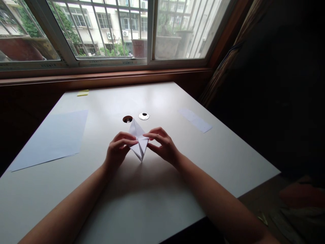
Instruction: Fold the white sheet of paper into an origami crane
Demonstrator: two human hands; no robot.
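Note:
A folded piece of white paper (138, 130), diamond-shaped with a pointed top and split lower points, is held up over the middle of the table. My left hand (118, 147) pinches its left side, with fingertips on the front layer near the centre fold. On the opposite side, my right hand (162, 144) grips the right corner between thumb and fingers. The lower flaps stand slightly apart from each other. Parts of the paper's side edges are hidden behind my fingers.
On the white table (223, 159) lie paper sheets (53, 135) at left, a paper strip (195, 120) at right and a yellow-edged piece (83, 93) at the back. A round cable hole (127, 119) sits beside its loose cover (144, 116). Beyond is a barred window (101, 30).

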